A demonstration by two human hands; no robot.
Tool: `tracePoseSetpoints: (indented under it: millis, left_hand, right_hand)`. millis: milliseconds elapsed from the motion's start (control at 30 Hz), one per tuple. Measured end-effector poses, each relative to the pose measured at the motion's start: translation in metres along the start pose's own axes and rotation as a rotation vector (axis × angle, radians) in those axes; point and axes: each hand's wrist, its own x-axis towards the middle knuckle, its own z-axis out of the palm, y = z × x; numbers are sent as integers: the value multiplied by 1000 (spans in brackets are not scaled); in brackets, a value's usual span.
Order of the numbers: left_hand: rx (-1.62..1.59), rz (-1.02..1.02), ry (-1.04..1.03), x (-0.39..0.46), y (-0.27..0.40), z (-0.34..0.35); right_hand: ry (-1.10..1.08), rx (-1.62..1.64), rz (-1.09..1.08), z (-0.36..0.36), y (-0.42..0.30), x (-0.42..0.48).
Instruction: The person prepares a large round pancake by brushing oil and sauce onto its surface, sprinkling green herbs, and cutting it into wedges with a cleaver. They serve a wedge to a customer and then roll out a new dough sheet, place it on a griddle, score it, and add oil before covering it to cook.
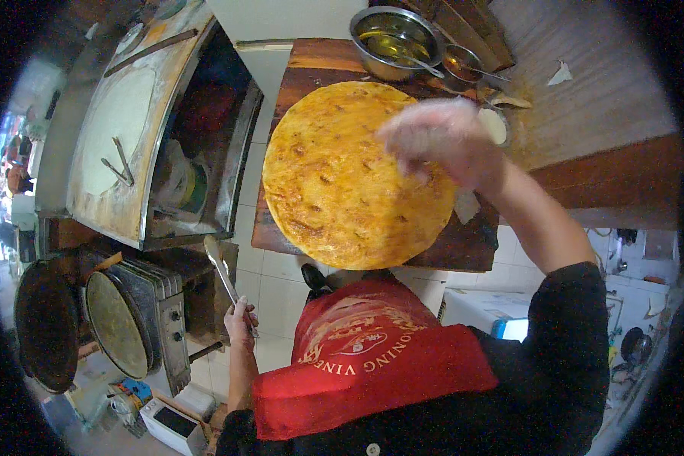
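A large round browned flatbread [342, 176] lies on a dark wooden board [461, 251]. Over its right side is my right hand [433, 139], blurred, fingers curled downward; whether it holds anything cannot be told. Down at the left, my left hand [241, 319] grips metal tongs [223, 271], their tips pointing up and away from the bread. Behind the bread stand a steel bowl of yellow oil [396, 45] with a spoon in it and a smaller bowl of reddish liquid [461, 61], also with a utensil.
On a floured worktop [100, 214] at the left lie a rolled dough sheet [119, 125], another pair of tongs [118, 162] and a long dark stick [151, 52]. An electric griddle [174, 330] with a round pan [117, 325] stands lower left. A wooden surface [593, 97] extends at the right.
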Motion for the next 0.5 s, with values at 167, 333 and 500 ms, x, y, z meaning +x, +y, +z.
tracePoseSetpoints:
  millis: [167, 333, 500]
  left_hand:
    - [3, -75, 3, -11, -7, -18]
    - [-58, -91, -3, -13, -9, -19]
    - [-5, -66, -26, -10, -4, -13]
  right_hand:
    - [130, -79, -99, -4, -19, 31]
    - [214, -171, -160, -31, -15, 47]
    - [270, -233, -19, -65, 23, 0]
